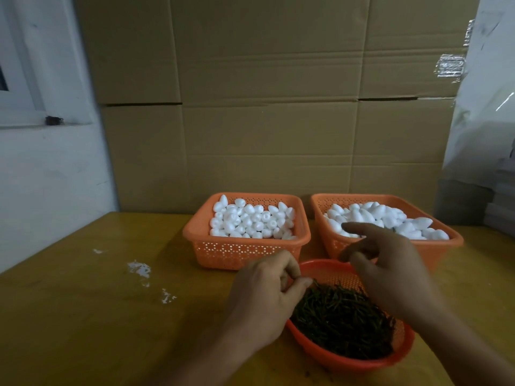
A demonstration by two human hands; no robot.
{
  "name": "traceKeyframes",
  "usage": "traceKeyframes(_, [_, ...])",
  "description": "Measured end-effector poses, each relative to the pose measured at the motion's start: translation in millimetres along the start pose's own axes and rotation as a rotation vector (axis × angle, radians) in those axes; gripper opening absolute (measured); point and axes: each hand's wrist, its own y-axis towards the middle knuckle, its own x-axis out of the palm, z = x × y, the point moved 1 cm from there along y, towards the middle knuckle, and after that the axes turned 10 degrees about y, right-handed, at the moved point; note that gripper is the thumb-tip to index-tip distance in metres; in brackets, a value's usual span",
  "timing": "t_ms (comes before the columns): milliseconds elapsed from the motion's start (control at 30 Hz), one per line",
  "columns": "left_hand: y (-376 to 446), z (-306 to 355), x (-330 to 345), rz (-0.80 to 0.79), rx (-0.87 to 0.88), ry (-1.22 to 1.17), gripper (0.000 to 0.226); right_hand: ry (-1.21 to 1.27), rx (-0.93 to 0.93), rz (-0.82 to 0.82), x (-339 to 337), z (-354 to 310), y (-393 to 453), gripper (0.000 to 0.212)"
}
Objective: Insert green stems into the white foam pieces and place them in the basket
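Two orange baskets stand at the back of the wooden table, both filled with white foam pieces: the left basket (pixel 245 253) with small rounded pieces (pixel 250 221), the right basket (pixel 446 247) with longer pieces (pixel 390 218). Close to me sits a round red bowl (pixel 348 360) heaped with dark green stems (pixel 342 321). My left hand (pixel 264 296) hovers at the bowl's left rim, thumb and fingers pinching a green stem. My right hand (pixel 390 271) is above the bowl, in front of the right basket, fingers spread and holding nothing.
White foam crumbs (pixel 139 270) lie scattered on the table (pixel 83 316) to the left. Stacked cardboard boxes (pixel 264 107) form a wall right behind the baskets. A white wall is at the left, and plastic sheeting (pixel 485 107) hangs at the right.
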Motion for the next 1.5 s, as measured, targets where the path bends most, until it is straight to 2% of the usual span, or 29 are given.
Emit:
traceKeyframes(167, [29,-12,-27,0.038,-0.053,0.068,0.017,-0.036,-0.011,-0.063,7,4,-11,0.050])
traceKeyframes(267, [80,-44,-45,0.037,-0.201,0.222,0.016,-0.059,-0.025,-0.068,11,4,-11,0.048])
traceKeyframes(400, [141,-94,-46,-0.216,-0.413,0.332,0.022,-0.083,-0.020,-0.066,12,0,-15,0.048])
traceKeyframes(500, [160,-115,-34,-0.439,-0.405,0.498,0.030,-0.079,-0.028,-0.052,11,0,-16,0.048])
traceKeyframes(633, [167,-120,-23,-0.692,-0.343,0.725,0.057,-0.081,-0.040,-0.041,10,3,-16,0.049])
traceKeyframes(733, [168,-120,-16,-0.795,-0.368,0.784,0.068,-0.095,-0.045,-0.034,9,4,-16,0.049])
traceKeyframes(833, [166,-121,-9,-0.839,-0.373,0.798,0.065,-0.103,-0.057,-0.014,8,5,-16,0.047])
traceKeyframes(967, [162,-127,-5,-0.830,-0.348,0.863,0.044,-0.144,-0.057,-0.030,10,5,-18,0.048])
traceKeyframes(1067, [160,-126,0,-0.818,-0.296,0.918,0.038,-0.167,-0.053,-0.050,11,4,-18,0.049])
traceKeyframes(1233, [159,-123,0,-0.768,-0.307,0.888,0.044,-0.180,-0.038,-0.062,10,3,-18,0.049])
traceKeyframes(1333, [159,-126,-3,-0.717,-0.336,0.762,0.053,-0.193,-0.038,-0.081,10,2,-19,0.049])
traceKeyframes(1400, [162,-124,-5,-0.686,-0.292,0.718,0.059,-0.198,-0.047,-0.075,9,2,-19,0.047])
traceKeyframes(1500, [164,-117,-7,-0.567,-0.200,0.671,0.049,-0.211,-0.051,-0.082,8,1,-19,0.047])
